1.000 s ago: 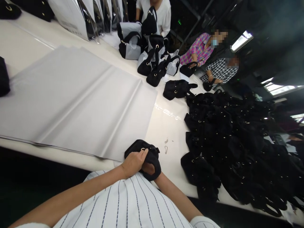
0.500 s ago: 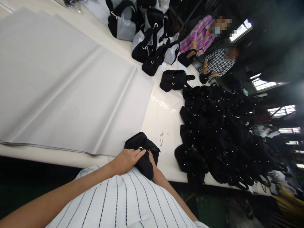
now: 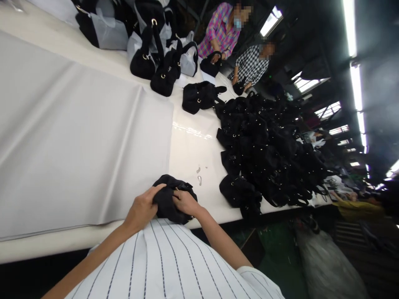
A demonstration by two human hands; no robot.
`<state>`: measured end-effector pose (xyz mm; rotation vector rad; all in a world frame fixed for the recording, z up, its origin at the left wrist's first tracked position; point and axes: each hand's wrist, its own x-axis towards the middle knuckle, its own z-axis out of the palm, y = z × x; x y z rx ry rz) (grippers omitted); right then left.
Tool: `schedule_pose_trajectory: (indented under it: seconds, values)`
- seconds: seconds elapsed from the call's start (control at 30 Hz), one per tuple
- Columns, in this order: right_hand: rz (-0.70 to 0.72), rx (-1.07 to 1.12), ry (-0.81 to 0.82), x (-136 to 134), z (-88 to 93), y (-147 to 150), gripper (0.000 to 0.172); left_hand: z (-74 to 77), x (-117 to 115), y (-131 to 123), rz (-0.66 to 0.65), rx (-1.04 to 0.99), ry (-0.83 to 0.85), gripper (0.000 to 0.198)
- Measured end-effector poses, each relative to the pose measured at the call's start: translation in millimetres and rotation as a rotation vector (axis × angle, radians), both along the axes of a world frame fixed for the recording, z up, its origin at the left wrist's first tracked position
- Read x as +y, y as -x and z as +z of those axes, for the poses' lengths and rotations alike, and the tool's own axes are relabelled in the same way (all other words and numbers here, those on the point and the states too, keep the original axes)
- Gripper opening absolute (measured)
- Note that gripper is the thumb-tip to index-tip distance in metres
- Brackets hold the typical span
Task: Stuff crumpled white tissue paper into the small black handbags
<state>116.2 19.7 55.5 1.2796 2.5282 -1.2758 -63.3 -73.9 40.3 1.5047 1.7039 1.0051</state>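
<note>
A small black handbag (image 3: 170, 207) is held at the near edge of the table, close against my striped shirt. My left hand (image 3: 143, 207) grips its left side, fingers closed on the fabric. On the right, my right hand (image 3: 184, 202) has its fingers bent into the bag's upper part, beside a small gold fitting; the fingertips are hidden in the black cloth. To the left of the bag lies a stack of large pale grey sheets (image 3: 84, 137).
A big heap of black handbags (image 3: 264, 149) covers the table's right side. One black bag (image 3: 199, 97) lies farther off, and several bags with grey wrapping (image 3: 114, 33) stand at the back. Two people (image 3: 222, 31) handle bags across the table. Small clear scraps (image 3: 199, 179) lie nearby.
My right hand has come up from behind the bag to its top right side. My left hand has shifted to the bag's left edge, and the bag has turned. The view has swung right.
</note>
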Motion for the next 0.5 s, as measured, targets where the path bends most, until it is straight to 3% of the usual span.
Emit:
schedule_pose_trajectory:
  seconds: [0.1, 0.2, 0.33, 0.4, 0.5]
  values:
    - [-0.077, 0.190, 0.036, -18.4, 25.4, -12.1, 0.031, 1.0, -7.9, 6.8, 0.128, -0.131, -0.031, 0.043]
    - [-0.124, 0.278, 0.058, -30.0, 38.1, -21.6, 0.039, 8.6, -14.9, 9.3, 0.230, -0.103, -0.027, 0.043]
    - [-0.377, 0.400, 0.058, -33.3, 32.9, -28.5, 0.054, 12.2, -19.2, 15.8, 0.315, 0.060, 0.010, 0.050]
    - [-0.550, 0.492, 0.081, -33.0, 26.1, -27.6, 0.056, 10.4, -19.9, 20.6, 0.356, 0.141, 0.043, 0.053]
    - [-0.687, 0.633, 0.111, -28.9, 19.8, -20.0, 0.055, 11.6, -21.5, 24.7, 0.384, 0.218, 0.090, 0.051]
